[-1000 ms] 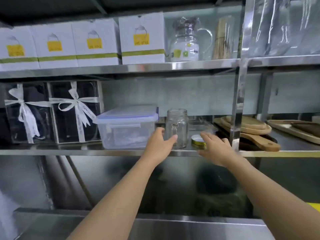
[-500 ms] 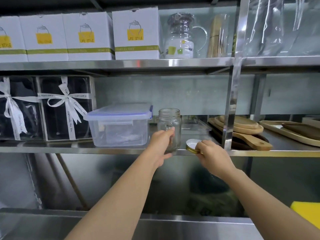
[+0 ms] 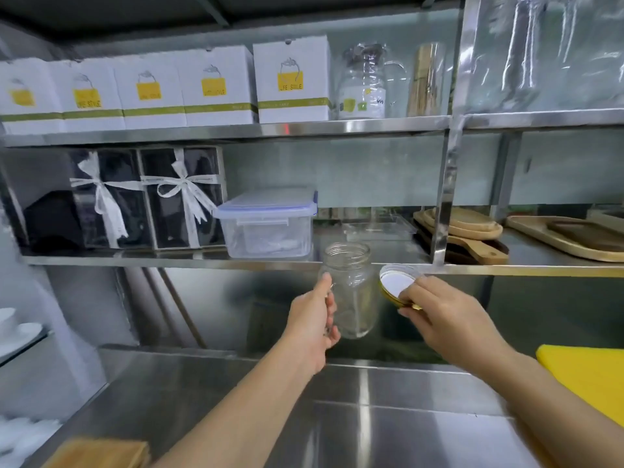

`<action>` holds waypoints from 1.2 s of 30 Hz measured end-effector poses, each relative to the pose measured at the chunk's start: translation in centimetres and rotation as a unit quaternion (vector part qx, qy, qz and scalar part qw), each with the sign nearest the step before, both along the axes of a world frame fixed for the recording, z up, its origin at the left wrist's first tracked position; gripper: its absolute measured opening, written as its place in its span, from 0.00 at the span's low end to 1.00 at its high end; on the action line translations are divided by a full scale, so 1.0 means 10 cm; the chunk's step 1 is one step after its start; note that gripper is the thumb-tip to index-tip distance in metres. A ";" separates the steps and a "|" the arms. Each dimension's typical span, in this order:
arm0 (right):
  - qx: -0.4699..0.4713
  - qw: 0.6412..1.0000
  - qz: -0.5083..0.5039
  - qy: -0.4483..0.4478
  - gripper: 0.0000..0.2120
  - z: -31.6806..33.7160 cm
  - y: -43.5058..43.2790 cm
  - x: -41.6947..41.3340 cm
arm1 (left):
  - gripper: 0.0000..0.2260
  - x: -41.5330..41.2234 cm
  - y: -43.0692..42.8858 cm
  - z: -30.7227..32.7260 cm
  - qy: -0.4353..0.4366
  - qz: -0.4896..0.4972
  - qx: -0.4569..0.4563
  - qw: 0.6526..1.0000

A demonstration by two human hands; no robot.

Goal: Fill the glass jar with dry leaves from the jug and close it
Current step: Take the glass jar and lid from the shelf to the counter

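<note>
My left hand (image 3: 312,324) grips an empty clear glass jar (image 3: 351,292) by its side, holding it upright in the air just in front of and below the middle shelf edge. The jar's mouth has no lid on it. My right hand (image 3: 442,317) pinches a round gold lid (image 3: 396,285) with a white inside, tilted toward me, just right of the jar. A clear glass jug (image 3: 366,84) with a handle stands on the top shelf; I cannot tell what it contains.
The steel middle shelf (image 3: 202,260) carries a lidded plastic container (image 3: 268,228), ribbon-tied dark boxes (image 3: 182,197) and wooden boards (image 3: 469,231). White boxes (image 3: 290,81) line the top shelf. A steel counter (image 3: 371,417) lies below, with a yellow board (image 3: 587,380) at right and a wooden block (image 3: 98,452) at front left.
Both hands closed on the jar and the lid on the shelf, then lifted them off and drew them down and toward me. The camera tilted downward.
</note>
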State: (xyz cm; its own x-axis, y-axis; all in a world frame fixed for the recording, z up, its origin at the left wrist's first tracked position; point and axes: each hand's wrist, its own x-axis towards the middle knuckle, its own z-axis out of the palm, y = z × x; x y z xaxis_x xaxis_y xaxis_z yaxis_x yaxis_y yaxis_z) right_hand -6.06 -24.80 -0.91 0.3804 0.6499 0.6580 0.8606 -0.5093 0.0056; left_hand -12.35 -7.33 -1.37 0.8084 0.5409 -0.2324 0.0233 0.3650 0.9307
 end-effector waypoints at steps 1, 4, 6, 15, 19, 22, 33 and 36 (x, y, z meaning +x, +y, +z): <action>-0.006 1.000 0.014 0.000 0.09 0.02 -0.04 -0.15 | 0.19 -0.16 -0.02 -0.01 -0.003 0.003 0.000 1.000; -0.022 0.998 0.050 0.029 0.07 0.04 -0.14 -0.62 | 0.19 -0.68 -0.06 -0.08 -0.019 0.020 -0.023 0.999; -0.036 0.996 0.066 0.041 0.07 0.01 -0.20 -0.94 | 0.20 -1.03 -0.08 -0.15 -0.026 0.027 -0.042 0.998; -0.115 0.984 0.102 0.089 0.06 -0.27 -0.42 -1.98 | 0.24 -2.22 -0.12 -0.66 0.011 0.067 -0.035 0.997; -0.127 0.979 0.096 0.127 0.05 -0.50 -0.49 -2.29 | 0.21 -2.61 -0.24 -0.96 0.036 0.075 -0.029 0.996; -0.161 0.973 0.080 0.147 0.05 -0.78 -0.49 -2.51 | 0.21 -2.84 -0.38 -1.21 0.070 0.083 -0.038 0.993; -0.328 0.912 0.007 0.246 0.03 -1.78 -0.65 -3.27 | 0.19 -3.38 -0.81 -1.87 0.139 0.085 -0.047 0.985; -0.345 0.904 -0.011 0.251 0.04 -1.92 -0.72 -3.35 | 0.18 -3.46 -0.90 -1.98 0.139 0.082 -0.052 0.986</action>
